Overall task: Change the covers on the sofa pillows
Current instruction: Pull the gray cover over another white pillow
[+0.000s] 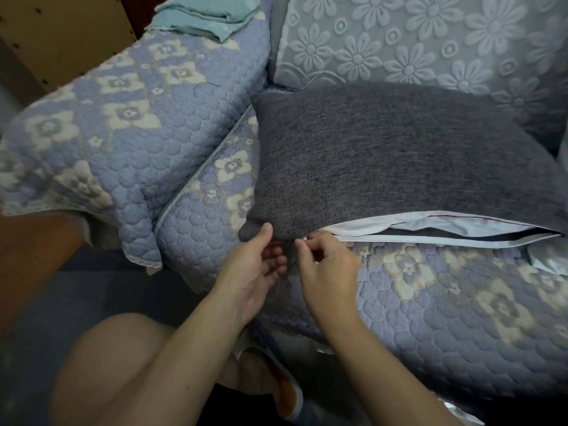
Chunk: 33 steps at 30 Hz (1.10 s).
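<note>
Grey pillow (384, 161) lies on the sofa seat (430, 302), zip edge gaping toward me. Left hand (255, 272) grips the corner to steady it, right hand (325, 269) pinches the zipper pull (I think, it's tiny) to work it.

No text, label, brand, number or sign can be read on any surface shown, fabric or otherwise, near or far.

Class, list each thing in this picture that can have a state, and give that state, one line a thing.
Grey pillow cover: opening along its near edge unzipped, white lining showing.
Left hand: holds the cover's near-left corner.
Right hand: pinch grip at the opening's left end.
Teal cloth: folded, on the sofa arm.
</note>
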### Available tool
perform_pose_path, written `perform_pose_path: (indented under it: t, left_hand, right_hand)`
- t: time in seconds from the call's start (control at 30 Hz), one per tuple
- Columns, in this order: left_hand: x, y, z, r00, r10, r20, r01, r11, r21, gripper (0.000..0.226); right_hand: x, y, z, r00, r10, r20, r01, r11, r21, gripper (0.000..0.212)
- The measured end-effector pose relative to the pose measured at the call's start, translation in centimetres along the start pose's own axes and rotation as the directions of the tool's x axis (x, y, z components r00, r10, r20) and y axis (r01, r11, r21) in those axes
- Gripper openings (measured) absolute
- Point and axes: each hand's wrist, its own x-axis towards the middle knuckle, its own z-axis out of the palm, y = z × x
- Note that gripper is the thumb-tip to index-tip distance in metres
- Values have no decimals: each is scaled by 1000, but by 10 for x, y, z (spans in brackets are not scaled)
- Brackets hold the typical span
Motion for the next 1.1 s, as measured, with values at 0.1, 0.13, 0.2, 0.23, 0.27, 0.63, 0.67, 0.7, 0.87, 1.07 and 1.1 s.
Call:
perform_pose_path:
  t: [0.1,0.13,0.2,0.23,0.27,0.63,0.67,0.7,0.87,1.07,1.1]
  left_hand:
    - [-1,-2,2,996,34,84,-37,999,40,28]
    - [-2,-4,4,995,52,80,-56,997,49,27]
    - [-2,-5,10,995,98,10,-98,995,25,25]
    - [-2,-4,15,993,114,-31,-114,993,7,24]
    - [-1,-3,19,989,133,-70,-134,991,-9,22]
    - [1,-2,23,882,340,-326,-294,938,184,21]
    - [1,0,20,876,342,-341,-296,938,180,22]
    - [2,1,16,872,337,-356,-295,941,167,22]
    - [8,10,-3,837,337,-431,-312,941,129,18]
    - [-1,-9,16,953,115,-280,-117,993,8,36]
    - [-6,-18,28,985,68,-160,-59,996,59,42]
  right_hand:
    - [1,-4,-1,999,31,12,-31,999,14,17]
    - [2,-5,-1,999,38,18,-39,999,26,16]
    - [3,-8,-1,997,52,49,-55,997,54,15]
    - [2,-9,0,996,61,64,-65,996,67,15]
    - [2,-10,0,995,66,70,-71,995,76,14]
    - [20,-2,-16,985,171,7,-171,985,19,22]
    - [23,3,-21,983,181,-6,-181,983,7,23]
    - [25,9,-27,981,191,-22,-191,982,-7,24]
    - [38,39,-67,959,255,-123,-265,961,-75,23]
    - [31,52,-99,924,327,-198,-332,943,9,23]
    - [28,51,-99,926,326,-192,-331,944,4,23]
